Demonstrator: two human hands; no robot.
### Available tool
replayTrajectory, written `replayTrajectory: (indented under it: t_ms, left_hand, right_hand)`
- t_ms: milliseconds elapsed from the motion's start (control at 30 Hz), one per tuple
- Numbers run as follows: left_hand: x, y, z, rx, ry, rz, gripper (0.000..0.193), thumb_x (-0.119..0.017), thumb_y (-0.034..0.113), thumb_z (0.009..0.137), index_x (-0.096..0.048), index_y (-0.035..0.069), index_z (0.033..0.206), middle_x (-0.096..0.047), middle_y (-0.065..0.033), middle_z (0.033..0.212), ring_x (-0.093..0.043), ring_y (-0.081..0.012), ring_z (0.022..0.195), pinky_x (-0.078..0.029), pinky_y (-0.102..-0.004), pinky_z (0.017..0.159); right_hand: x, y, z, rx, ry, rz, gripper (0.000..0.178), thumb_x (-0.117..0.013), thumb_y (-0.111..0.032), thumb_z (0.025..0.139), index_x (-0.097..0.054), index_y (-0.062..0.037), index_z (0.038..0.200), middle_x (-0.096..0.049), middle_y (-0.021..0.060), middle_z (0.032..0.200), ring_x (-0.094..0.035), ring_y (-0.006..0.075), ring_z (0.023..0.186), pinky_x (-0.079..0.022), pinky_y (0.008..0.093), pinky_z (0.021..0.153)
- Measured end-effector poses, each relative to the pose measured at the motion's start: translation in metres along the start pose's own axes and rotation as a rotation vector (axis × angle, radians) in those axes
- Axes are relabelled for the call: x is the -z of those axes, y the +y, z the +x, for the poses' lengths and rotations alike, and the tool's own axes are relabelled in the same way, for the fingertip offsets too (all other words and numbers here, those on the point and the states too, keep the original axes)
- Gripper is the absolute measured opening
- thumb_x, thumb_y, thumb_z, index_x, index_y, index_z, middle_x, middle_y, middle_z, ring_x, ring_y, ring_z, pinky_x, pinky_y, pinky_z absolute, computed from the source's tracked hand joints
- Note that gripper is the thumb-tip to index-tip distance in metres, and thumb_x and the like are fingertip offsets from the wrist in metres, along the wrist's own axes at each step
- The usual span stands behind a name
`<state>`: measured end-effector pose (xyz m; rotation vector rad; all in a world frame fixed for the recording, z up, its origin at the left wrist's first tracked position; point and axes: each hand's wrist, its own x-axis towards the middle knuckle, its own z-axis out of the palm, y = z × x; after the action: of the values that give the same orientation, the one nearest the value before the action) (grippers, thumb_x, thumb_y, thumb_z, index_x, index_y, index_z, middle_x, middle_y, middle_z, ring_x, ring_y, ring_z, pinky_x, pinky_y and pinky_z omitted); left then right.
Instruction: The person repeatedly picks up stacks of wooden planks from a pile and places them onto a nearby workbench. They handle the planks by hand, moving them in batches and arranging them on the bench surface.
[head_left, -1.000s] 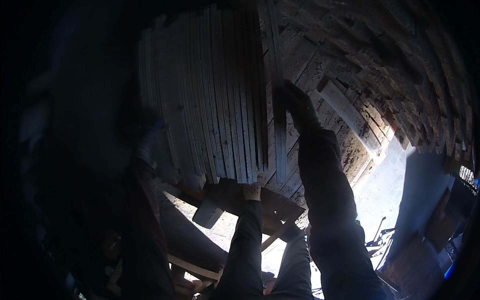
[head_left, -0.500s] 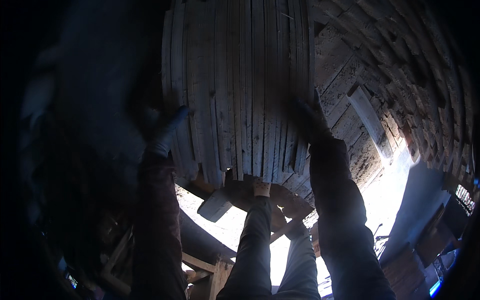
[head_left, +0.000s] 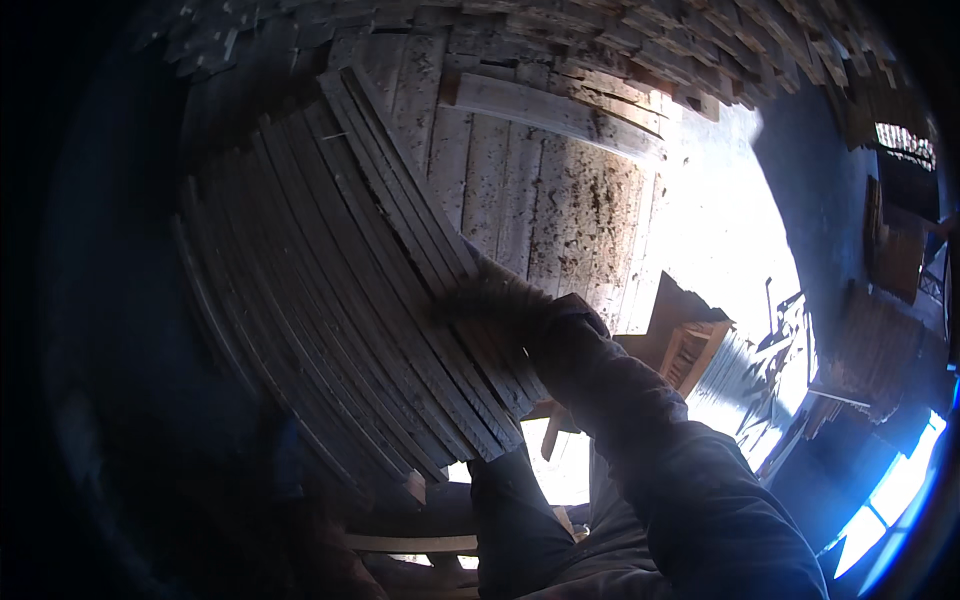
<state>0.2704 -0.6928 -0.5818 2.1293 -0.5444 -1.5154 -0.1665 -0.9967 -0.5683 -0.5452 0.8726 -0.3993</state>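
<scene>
A wide bundle of long, thin wooden slats, packed side by side, is slanted across the middle and left. My right hand, dark and somewhat blurred, presses round the bundle's right side. On the opposite side, deep in shadow, my left hand shows only as a dim bluish patch against the slats; its fingers are hidden. Between them the two hands hold the bundle in front of my legs. The slats' near ends are uneven.
Beyond lies a board floor scattered with debris, with a loose plank on it. Stacked wood lines the far side. A wooden box-like piece stands at the right, near a sunlit patch. Dark panels are farther right.
The bundle has turned and shifted left, from upright in view to slanted. My view has swung to the right, bringing in more of the bright area. Both hands stay at the bundle.
</scene>
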Motion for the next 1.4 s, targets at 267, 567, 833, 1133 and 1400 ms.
replayTrajectory:
  t_ms: [267, 567, 833, 1133, 1400]
  left_hand:
    - [-0.163, 0.17, -0.075, -0.13, -0.273, 0.387, 0.052, -0.06, 0.021, 0.097, -0.045, 0.001, 0.143, -0.051, -0.0147, 0.139, -0.054, -0.0211, 0.121, -0.046, -0.0372, 0.104]
    - [-0.571, 0.264, -0.188, -0.392, -0.894, 0.859, 0.065, -0.073, 0.028, 0.089, -0.043, 0.002, 0.142, -0.057, -0.018, 0.13, -0.062, -0.0234, 0.109, -0.054, -0.0394, 0.094]
    - [-1.05, 0.161, -0.351, -0.496, -1.273, 1.098, 0.077, -0.089, 0.03, 0.073, -0.049, 0.0, 0.132, -0.066, -0.0083, 0.11, -0.066, -0.0194, 0.095, -0.057, -0.0324, 0.083]
    - [-1.359, -0.049, -0.453, -0.324, -1.368, 1.283, 0.083, -0.093, 0.024, 0.068, -0.05, 0.008, 0.137, -0.067, -0.0091, 0.107, -0.067, -0.0193, 0.087, -0.06, -0.0328, 0.072]
    - [-1.434, -0.129, -0.356, -0.737, -1.33, 1.512, 0.105, -0.088, 0.035, 0.074, -0.026, 0.01, 0.156, -0.051, -0.0184, 0.143, -0.051, -0.0296, 0.131, -0.043, -0.0386, 0.11]
  right_hand:
    - [0.109, 0.049, -0.266, 0.051, 0.216, 0.406, 0.109, -0.081, 0.004, 0.075, -0.016, -0.0162, 0.16, -0.066, 0.0138, 0.118, -0.063, 0.0214, 0.11, -0.054, 0.036, 0.093]
    - [0.272, 0.158, -0.618, 0.359, 0.763, 0.534, 0.11, -0.09, -0.009, 0.061, -0.029, -0.0075, 0.153, -0.051, 0.0119, 0.14, -0.043, 0.0276, 0.134, -0.036, 0.0396, 0.113]
    - [0.414, 0.38, -0.841, 0.592, 1.115, 1.222, 0.081, -0.079, -0.001, 0.064, -0.044, -0.0036, 0.137, -0.064, 0.011, 0.109, -0.064, 0.0218, 0.096, -0.057, 0.0371, 0.079]
    - [0.542, 0.589, -0.904, 0.993, 1.448, 1.558, 0.069, -0.085, -0.004, 0.07, -0.05, -0.0061, 0.13, -0.066, 0.0088, 0.085, -0.067, 0.0224, 0.071, -0.057, 0.0368, 0.063]
    - [0.643, 0.695, -0.842, 0.305, 1.692, 1.137, 0.089, -0.092, -0.023, 0.069, -0.045, -0.0014, 0.142, -0.065, 0.0147, 0.121, -0.063, 0.0264, 0.109, -0.048, 0.0362, 0.099]
